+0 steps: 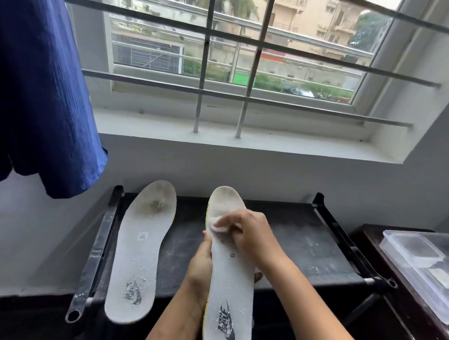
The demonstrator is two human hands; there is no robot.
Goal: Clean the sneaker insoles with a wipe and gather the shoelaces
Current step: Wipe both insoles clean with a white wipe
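Observation:
Two white insoles are in view. The left insole [137, 252] lies flat on the black rack shelf [304, 242], with a dark stain near its toe. The right insole [230, 284], yellow-edged, is lifted off the shelf. My left hand [202, 264] grips its left edge at mid-length from beneath. My right hand [247, 231] presses a small white wipe [219, 223] against the forefoot with curled fingers. No shoelaces are visible.
A dark side table [371, 235] at the right carries a clear plastic box [428, 271]. A blue cloth [33, 80] hangs at upper left. The barred window [231, 46] and its white sill [235, 137] stand behind the rack.

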